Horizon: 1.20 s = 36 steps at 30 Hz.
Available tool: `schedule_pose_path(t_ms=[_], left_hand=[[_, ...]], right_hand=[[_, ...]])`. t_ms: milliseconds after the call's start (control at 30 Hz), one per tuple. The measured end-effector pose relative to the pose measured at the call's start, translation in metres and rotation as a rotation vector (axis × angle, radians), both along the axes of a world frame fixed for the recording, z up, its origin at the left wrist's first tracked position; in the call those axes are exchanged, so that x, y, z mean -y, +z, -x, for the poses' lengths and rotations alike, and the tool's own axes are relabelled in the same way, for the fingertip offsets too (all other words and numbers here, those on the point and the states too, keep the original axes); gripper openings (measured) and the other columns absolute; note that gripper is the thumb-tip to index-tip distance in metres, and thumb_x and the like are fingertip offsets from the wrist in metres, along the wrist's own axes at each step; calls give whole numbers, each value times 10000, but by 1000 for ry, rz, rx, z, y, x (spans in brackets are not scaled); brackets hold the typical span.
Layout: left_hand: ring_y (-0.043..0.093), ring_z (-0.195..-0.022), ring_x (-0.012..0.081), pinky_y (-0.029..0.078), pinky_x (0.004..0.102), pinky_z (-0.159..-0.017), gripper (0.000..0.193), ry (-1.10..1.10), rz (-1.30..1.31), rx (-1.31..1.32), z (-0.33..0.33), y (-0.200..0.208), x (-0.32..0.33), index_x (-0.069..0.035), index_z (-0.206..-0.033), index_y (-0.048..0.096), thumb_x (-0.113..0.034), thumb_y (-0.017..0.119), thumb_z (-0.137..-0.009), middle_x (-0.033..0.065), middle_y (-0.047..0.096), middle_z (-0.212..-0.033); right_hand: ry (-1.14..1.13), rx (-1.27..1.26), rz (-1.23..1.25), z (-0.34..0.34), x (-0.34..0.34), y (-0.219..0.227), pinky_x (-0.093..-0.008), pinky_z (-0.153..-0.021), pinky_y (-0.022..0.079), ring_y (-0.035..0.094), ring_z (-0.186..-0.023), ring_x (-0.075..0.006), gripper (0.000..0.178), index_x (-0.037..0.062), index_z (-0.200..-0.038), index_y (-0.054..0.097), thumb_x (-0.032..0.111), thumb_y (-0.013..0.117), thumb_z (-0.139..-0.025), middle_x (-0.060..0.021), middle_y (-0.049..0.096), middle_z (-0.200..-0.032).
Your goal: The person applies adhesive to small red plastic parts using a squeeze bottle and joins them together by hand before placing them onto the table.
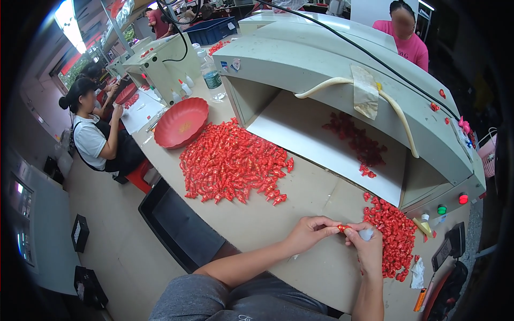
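My left hand [311,234] pinches a small glossy red piece [341,228] with gold-coloured marks between thumb and fingertips. Close against it, the fingers of my right hand [368,250] are closed around a whitish translucent object [366,234], perhaps a small squeeze bottle; mostly hidden by the hand. The right fingertips meet the red piece. Just right of that hand lies a heap of small red pieces [399,235]. A larger, wider pile of similar red pieces [227,160] spreads over the table to the left.
Beyond my hands stands a pale curved machine [321,64] with red pieces on its white bed. A red scalloped bowl [182,123], water bottle [211,77] and white squeeze bottles [184,86] are far left. A black tray [179,224] sits by the table edge. Other people sit nearby.
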State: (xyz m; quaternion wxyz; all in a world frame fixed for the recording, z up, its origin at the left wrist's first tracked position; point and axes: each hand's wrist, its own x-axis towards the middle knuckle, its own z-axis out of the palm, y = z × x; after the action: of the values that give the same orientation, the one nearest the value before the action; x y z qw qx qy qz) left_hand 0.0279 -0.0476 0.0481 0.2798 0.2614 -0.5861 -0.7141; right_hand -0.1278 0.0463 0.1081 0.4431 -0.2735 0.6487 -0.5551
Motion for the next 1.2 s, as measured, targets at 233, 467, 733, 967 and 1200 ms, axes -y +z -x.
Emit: schedule_pose_path(t_ms=[233, 467, 733, 967, 1200], left_hand=[[613, -887, 68, 502, 227, -798, 192, 55, -1, 50, -7, 9, 7, -3, -1054, 689, -108, 662, -896, 47, 699, -970], [612, -920, 80, 499, 236, -829, 185, 8, -21, 65, 0, 12, 6, 5, -1062, 683, -83, 647, -903, 56, 691, -1019], [610, -922, 83, 498, 239, -836, 183, 23, -32, 61, -3, 11, 1, 4, -1062, 682, -80, 644, -905, 59, 688, -1026], [611, -917, 83, 498, 238, -821, 190, 31, -27, 64, -2, 11, 4, 0, -1063, 685, -93, 653, -900, 56, 690, -1016], [614, -906, 84, 497, 236, -817, 182, 28, -16, 73, -2, 13, 4, -1, -1058, 685, -87, 649, -902, 56, 691, -1015]], right_hand=[[82, 13, 51, 0, 9, -6, -199, -595, 445, 557, -651, -60, 124, -16, -925, 681, 78, 701, -847, -14, 633, -738], [65, 10, 15, 6, 5, -7, -203, -609, 448, 554, -669, -53, 149, -4, -926, 687, 122, 713, -849, -7, 639, -763], [98, -21, -11, 6, 2, -5, -214, -634, 492, 583, -689, -80, 136, -30, -953, 661, 66, 687, -860, -54, 658, -819], [101, -12, 2, 5, 6, -6, -215, -624, 483, 576, -674, -81, 139, -33, -956, 659, 63, 686, -859, -49, 647, -798], [61, 34, 27, 3, 7, -8, -197, -613, 469, 565, -667, -58, 135, -13, -925, 680, 92, 711, -846, -22, 648, -777]])
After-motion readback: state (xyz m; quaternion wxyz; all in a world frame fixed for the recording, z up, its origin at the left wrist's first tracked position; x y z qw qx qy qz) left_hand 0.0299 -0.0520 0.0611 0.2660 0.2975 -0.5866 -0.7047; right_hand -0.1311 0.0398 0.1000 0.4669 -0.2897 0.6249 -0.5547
